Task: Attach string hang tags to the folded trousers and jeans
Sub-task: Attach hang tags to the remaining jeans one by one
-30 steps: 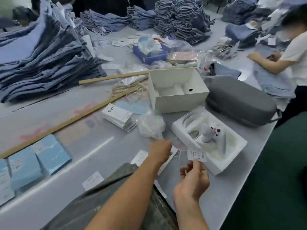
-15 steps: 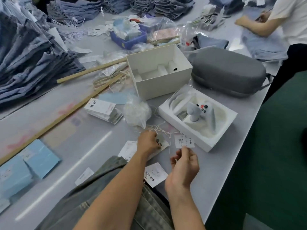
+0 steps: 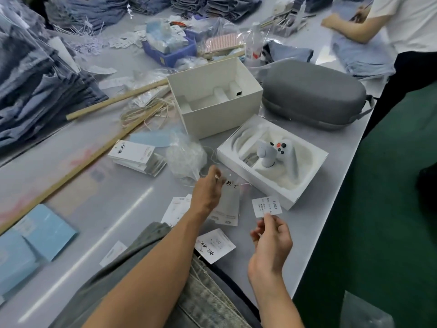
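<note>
While the left hand (image 3: 207,194) lifts a blurred tag (image 3: 230,198), right fingertips (image 3: 268,218) pinch a small tag (image 3: 266,207).

This is a garment finishing and packing room. A long grey table (image 3: 78,204) serves as the landmark. Along its far and left edges rise tall stacks of folded jeans (image 3: 35,91), many bristling with strings and tags. Bundles of printed hang tags (image 3: 138,157) and loose cards lie near the table's middle, with a hank of tan string (image 3: 144,112) behind them and a blue bin (image 3: 172,52) of supplies farther back. At the table's far right corner, another worker (image 3: 387,27) in a white shirt handles denim.
</note>
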Action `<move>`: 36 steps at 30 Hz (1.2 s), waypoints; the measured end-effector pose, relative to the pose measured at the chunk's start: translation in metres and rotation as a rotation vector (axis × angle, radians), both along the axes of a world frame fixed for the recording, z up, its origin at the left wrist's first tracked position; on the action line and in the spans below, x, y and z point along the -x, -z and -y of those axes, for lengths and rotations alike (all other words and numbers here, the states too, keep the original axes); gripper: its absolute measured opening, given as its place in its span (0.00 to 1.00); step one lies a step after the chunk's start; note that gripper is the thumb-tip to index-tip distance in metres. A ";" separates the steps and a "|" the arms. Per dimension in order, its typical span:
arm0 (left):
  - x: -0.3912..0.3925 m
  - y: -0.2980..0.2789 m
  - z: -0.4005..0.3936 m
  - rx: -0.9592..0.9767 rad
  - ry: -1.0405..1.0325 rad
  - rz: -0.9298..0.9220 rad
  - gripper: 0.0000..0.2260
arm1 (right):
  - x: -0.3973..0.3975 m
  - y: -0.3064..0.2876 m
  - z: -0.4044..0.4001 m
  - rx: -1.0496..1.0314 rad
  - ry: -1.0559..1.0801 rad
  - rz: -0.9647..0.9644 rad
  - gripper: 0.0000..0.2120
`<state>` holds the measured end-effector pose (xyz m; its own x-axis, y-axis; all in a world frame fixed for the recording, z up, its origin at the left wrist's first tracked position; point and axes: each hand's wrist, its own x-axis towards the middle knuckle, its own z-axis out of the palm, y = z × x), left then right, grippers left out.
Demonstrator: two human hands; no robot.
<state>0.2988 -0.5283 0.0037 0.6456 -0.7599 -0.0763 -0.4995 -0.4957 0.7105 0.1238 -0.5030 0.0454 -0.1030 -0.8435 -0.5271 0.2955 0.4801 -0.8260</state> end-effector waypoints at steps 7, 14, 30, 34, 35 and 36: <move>0.001 -0.012 0.005 0.199 -0.012 0.070 0.09 | 0.005 0.006 0.003 0.083 -0.180 -0.028 0.04; -0.002 -0.070 -0.002 0.449 -0.175 -0.124 0.05 | 0.017 -0.020 0.017 0.337 -0.581 -0.068 0.04; 0.034 -0.171 -0.146 0.631 -0.198 -0.481 0.08 | -0.010 -0.115 -0.007 0.735 -1.290 -0.308 0.06; 0.038 -0.166 -0.159 0.636 -0.091 -0.534 0.15 | -0.013 -0.116 -0.014 0.713 -1.243 -0.291 0.06; 0.040 -0.164 -0.160 0.640 -0.083 -0.535 0.17 | -0.014 -0.116 -0.016 0.707 -1.232 -0.286 0.07; 0.043 -0.162 -0.161 0.657 -0.095 -0.530 0.18 | -0.014 -0.116 -0.017 0.709 -1.216 -0.289 0.07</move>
<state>0.2562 -0.3676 0.1654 0.7121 -0.7002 0.0512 0.0037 0.0766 0.9971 0.1378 -0.4859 0.1617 0.8300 -0.5554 -0.0515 -0.2081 -0.2226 -0.9524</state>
